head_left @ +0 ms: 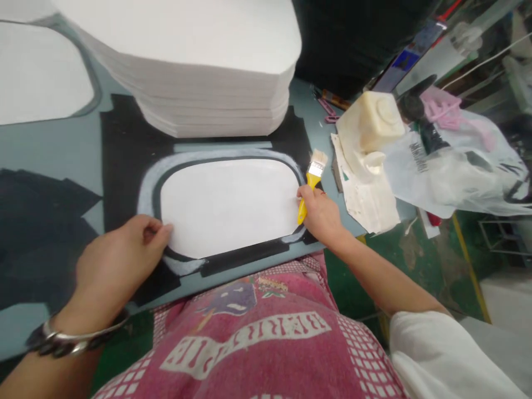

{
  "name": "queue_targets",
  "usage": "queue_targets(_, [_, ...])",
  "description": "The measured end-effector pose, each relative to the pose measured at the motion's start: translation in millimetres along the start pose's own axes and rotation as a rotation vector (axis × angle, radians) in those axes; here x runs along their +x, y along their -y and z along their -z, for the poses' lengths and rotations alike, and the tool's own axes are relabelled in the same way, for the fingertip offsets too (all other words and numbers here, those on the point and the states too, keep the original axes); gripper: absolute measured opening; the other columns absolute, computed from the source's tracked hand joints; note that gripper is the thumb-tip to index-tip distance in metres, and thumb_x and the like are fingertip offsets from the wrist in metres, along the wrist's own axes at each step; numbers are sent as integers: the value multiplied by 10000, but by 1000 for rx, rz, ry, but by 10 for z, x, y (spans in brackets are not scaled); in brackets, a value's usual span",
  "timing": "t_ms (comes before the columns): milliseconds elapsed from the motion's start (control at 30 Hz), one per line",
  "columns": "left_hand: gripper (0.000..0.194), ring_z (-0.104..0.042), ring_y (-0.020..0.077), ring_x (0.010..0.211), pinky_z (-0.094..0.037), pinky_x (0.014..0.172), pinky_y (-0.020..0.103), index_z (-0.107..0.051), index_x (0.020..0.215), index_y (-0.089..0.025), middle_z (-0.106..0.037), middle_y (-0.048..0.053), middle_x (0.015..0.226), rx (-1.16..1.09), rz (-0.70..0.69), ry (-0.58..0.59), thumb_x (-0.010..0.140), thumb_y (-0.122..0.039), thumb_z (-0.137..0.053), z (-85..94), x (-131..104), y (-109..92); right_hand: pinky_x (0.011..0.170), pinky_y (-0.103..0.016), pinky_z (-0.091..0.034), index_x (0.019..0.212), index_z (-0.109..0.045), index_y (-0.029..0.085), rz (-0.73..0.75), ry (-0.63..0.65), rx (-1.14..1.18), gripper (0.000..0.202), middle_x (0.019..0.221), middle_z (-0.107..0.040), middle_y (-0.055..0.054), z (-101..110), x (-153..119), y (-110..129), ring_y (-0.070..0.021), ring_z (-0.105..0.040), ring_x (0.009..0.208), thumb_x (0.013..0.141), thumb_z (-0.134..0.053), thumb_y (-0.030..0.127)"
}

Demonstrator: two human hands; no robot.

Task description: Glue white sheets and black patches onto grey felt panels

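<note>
- The white board [233,205] with rounded corners lies flat on a black sheet [120,144] on the bench [62,147], just in front of the person; a pale smear [149,194] runs around much of it, with a dark band between the two.
- The left hand [120,260] is at the near left corner of the white board, thumb and forefinger pinched together at its edge; whether they grip the edge or only rest there, I cannot tell.
- The right hand [322,213] is at the right end of the white board, closed around the yellow handle of a brush [312,180]; the bristles point up and away from the person.
- Beyond the white board stands a tall stack of white sheets [208,94]; farther left of the board lies a dark piece [37,238].
- Right of the white board, past the brush, are a pale jug [376,124] and a stained card [369,208]; farther right is a plastic bag [469,172]; pink scissors [330,113] lie beyond its far right corner.
</note>
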State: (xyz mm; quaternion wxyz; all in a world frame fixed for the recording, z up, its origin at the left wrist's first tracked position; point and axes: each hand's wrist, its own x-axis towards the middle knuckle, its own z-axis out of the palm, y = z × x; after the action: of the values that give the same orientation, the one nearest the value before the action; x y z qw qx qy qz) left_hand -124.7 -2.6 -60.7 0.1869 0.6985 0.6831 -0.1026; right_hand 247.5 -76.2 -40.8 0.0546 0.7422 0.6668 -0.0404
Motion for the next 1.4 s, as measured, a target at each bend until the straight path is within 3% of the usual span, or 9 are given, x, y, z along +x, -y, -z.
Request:
queue_targets(133, [380,-618,250,742,-310,635,298,-634,971,-209,-712,81,871,12,-46,17,976,-512,-404,140,-65,-154,648,-303,-340,1179,-562,188,-38,-13,41,207,1004,-691,-122,-37,-9,-47,-242,-619,834,986,-485,186])
queue_targets(433, [335,-668,287,795,-353,651,347,-629,923,-236,-730,76,870,-71,-67,-18,950,-496,-420,65,-29,-89,628,-294,-297,1158,-539,209,-36,-52,86,161,1005,-699,-100,-61,-13,-63,-236,-626,817,998,-530,224])
queue_targets(733, [382,-705,337,799,-419,636,373,-634,968,-230,-737,97,884,83,-23,51,1004,-496,-363,226,-104,-142,651,-299,-362,1135,-585,208,6,-131,4,135,946,-651,-88,-237,-32,-92,-229,-590,798,1005,-554,225])
queue_targets(833, [383,-706,375,959,-513,699,425,-660,1063,-162,-732,166,1041,146,-115,-133,1020,-431,-390,247,-147,-319,765,-354,-444,1196,-609,182,115,-246,-58,202,941,-634,-113,-277,-20,-83,-282,-575,919,1006,-543,190])
queue_targets(900, [400,-648,384,1194,-554,893,463,-670,1173,-92,-688,229,1257,112,-286,-315,1024,-370,-424,185,-126,-565,835,-392,-463,1227,-621,176,188,-275,-64,250,973,-641,-130,-272,-7,-63,-298,-550,965,999,-524,143])
queue_targets(1000, [510,-413,374,1511,-397,1207,548,-586,1437,-82,-490,224,1598,22,-574,-448,1028,-367,-477,-12,-22,-1010,863,-408,-472,1238,-638,183,217,-253,-35,316,1051,-659,-147,-240,8,-36,-298,-532,992,982,-487,74])
queue_targets(1100, [615,-193,401,1618,-198,1255,729,-465,1588,-201,-291,145,1732,-8,-656,-442,1026,-449,-499,-224,106,-1306,878,-421,-479,1255,-642,193,184,-217,2,357,1091,-669,-152,-195,8,-44,-307,-533,1043,965,-489,54])
queue_targets(1267, [621,-116,403,1635,-70,1238,791,-426,1617,-294,-246,91,1748,-28,-612,-394,1033,-502,-461,-370,204,-1335,914,-459,-496,1241,-644,212,99,-195,82,306,1214,-692,-151,-111,59,54,-317,-563,1078,961,-574,112])
queue_targets(1400, [626,-57,409,1638,-44,1241,792,-429,1618,-283,-239,85,1750,-21,-604,-391,1026,-484,-460,-339,185,-1311,1164,-486,-422,1185,-650,216,174,-278,262,199,1534,-567,-113,-180,271,460,-305,-511,1359,1007,-569,180])
